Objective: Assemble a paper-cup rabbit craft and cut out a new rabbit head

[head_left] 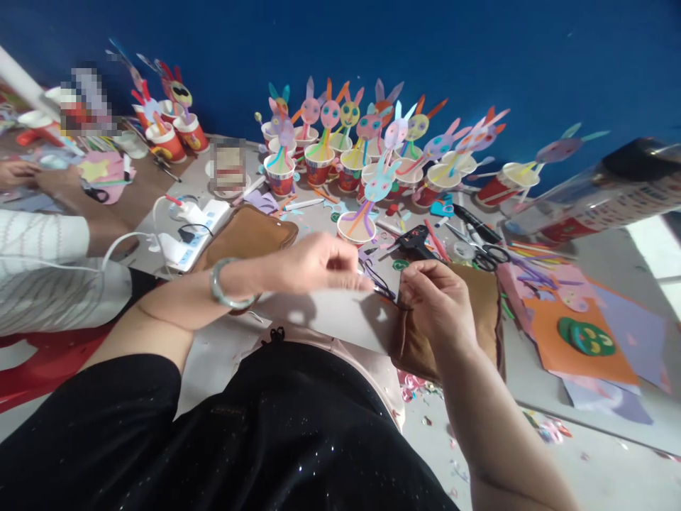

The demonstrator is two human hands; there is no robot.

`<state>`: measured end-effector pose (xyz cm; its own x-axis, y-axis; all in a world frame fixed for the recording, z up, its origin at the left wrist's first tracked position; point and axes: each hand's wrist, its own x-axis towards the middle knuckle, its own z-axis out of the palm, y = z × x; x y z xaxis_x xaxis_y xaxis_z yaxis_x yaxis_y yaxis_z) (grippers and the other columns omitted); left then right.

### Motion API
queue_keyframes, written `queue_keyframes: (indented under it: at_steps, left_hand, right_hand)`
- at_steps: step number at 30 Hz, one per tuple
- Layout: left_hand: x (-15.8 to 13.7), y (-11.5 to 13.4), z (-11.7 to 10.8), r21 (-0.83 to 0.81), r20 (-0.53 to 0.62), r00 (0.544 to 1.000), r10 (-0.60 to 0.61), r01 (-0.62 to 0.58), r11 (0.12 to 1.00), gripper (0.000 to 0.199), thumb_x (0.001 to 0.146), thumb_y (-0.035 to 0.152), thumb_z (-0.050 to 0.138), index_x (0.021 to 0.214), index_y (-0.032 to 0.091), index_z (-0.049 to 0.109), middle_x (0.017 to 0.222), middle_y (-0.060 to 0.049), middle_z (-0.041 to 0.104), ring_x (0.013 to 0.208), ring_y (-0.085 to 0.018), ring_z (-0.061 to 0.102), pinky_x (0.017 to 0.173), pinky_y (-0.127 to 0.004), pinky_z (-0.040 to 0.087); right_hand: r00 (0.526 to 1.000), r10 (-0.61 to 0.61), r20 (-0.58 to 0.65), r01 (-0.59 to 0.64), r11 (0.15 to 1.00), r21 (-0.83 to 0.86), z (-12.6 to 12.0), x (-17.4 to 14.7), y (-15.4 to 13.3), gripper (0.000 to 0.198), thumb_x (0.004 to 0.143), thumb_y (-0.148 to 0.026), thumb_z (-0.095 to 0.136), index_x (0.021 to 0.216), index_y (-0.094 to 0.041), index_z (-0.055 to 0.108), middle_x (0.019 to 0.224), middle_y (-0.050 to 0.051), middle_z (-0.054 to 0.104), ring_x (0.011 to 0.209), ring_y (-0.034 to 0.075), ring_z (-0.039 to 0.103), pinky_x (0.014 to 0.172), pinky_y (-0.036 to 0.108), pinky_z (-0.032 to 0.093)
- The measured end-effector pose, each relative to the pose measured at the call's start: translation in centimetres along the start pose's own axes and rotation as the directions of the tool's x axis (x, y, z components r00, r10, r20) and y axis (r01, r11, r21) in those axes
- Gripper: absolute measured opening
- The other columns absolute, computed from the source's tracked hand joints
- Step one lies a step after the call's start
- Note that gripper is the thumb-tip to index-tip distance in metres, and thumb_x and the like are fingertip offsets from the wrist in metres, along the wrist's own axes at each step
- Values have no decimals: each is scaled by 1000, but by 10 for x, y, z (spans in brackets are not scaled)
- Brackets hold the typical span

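My left hand (330, 264), with a bracelet (220, 284) on its wrist, is held over the near edge of the table with its fingers curled together. It is slightly blurred, and whatever may be in its fingers cannot be made out. Just to the right, my right hand (439, 298) has its thumb and fingertips pressed in a pinch; anything in it is too small to name. A black glue gun (415, 243) lies beyond that hand. In front of both hands stands a paper cup (357, 226) with a blue paper rabbit (379, 186) rising from it.
Several red cups with paper rabbits stand along the blue wall (213, 64). Brown cushions (242, 238) lie at the table edge. A power strip (199, 234) and a co-worker's arm (109, 234) are left; scissors (489, 257), orange paper (569, 341) and a clear bottle (564, 202) are right.
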<state>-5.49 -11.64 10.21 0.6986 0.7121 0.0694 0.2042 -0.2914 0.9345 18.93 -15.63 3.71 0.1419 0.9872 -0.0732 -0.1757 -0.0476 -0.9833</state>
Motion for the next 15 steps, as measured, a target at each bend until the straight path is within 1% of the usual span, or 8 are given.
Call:
queue_keyframes:
  at_steps: [1,2,3,5,6,9,12,15]
  left_hand:
    - [14,-7,-14,36,-92,995,30,-26,999,44,84,53,78,66,17,61,65,-1,60,65,-11,54,62,-26,43]
    - [28,-15,-28,72,-213,975,63,-49,996,44,83,52,80,66,17,60,63,0,58,64,-10,53,62,-26,42]
    - [43,-24,-41,107,-332,939,90,-57,993,42,83,48,82,66,17,59,63,0,57,64,-10,52,63,-26,42]
    - [69,-43,-60,145,-464,881,90,-25,989,34,82,37,84,69,17,60,64,1,57,66,-10,53,66,-27,43]
    - [80,-52,-66,150,-477,876,70,3,989,28,83,32,82,72,16,61,67,1,59,67,-10,55,68,-28,44]
    - [99,-76,-66,152,-393,918,-48,116,981,18,81,26,81,81,14,67,80,-3,68,74,-12,59,75,-30,46]
    - [103,-92,-55,129,-297,945,-136,181,975,28,76,32,83,92,12,72,94,-7,73,85,-16,63,83,-33,49]
    - [105,-101,-48,23,-238,959,-155,165,986,37,75,36,83,99,11,73,101,-9,76,93,-18,65,91,-36,50]
  right_hand:
    - [1000,-8,-6,8,1000,-4,0,1,0,26,67,-34,89,71,-21,67,58,-4,56,50,7,44,46,21,30]
    - [1000,-12,-16,12,1000,-7,0,2,0,25,68,-33,88,71,-21,66,59,-4,56,50,7,45,46,21,31]
    - [999,-14,-29,14,1000,-6,0,3,0,25,68,-33,88,71,-21,66,59,-4,57,49,7,45,46,21,32]
    - [998,-13,-54,13,1000,-2,-1,7,2,24,69,-32,86,71,-21,65,60,-4,58,49,7,47,46,21,33]
    - [998,-13,-66,13,1000,0,-1,9,3,23,69,-31,85,70,-21,65,60,-4,59,49,7,47,46,21,32]
    - [995,-16,-98,18,1000,15,1,14,6,22,69,-30,85,70,-21,64,60,-4,60,48,6,47,45,20,32]
    - [995,-18,-103,20,1000,22,4,18,10,22,68,-29,85,70,-21,64,61,-4,61,50,6,49,47,20,35]
    - [997,-3,-72,3,1000,0,7,23,14,22,68,-30,85,70,-21,64,63,-3,63,51,7,51,47,21,37]
